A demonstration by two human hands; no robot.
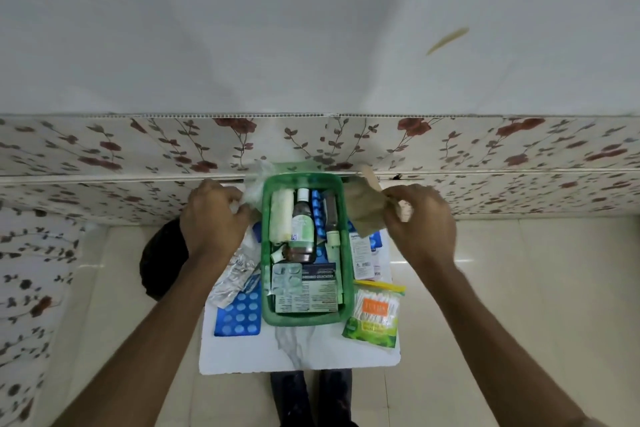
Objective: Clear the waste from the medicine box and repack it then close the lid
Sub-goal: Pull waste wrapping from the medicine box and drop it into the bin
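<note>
Green medicine box (266, 295) sits lid-off on a small white marble-pattern board (298, 347), centred between both hands and nearer the body than them. Floral wall panel (104, 149) runs right behind the box's far end.

Inside the box: white gauze roll (281, 215) on the left, brown bottle with green label (302, 229) in the middle, slim tube (332, 229) on the right, blue strips under them, a dressing pack (315, 291) with a blister strip on top at the near end.

Around it, on the board: 1 blue blister sheet (239, 314) and crumpled foil strips (232, 277) left of the box; cotton-bud pouch (375, 315) and a white carton (362, 258) right of it. Dark object (161, 260) on the floor, half hidden by the left forearm.

Left hand (213, 218) is at the box's far-left corner, fingers closed on crumpled clear plastic wrap (254, 189). Right hand (420, 222) is at the far-right corner, fingers pinched on a brown paper scrap (363, 208) that overlaps the box's right rim. Neither hand touches the box itself.
</note>
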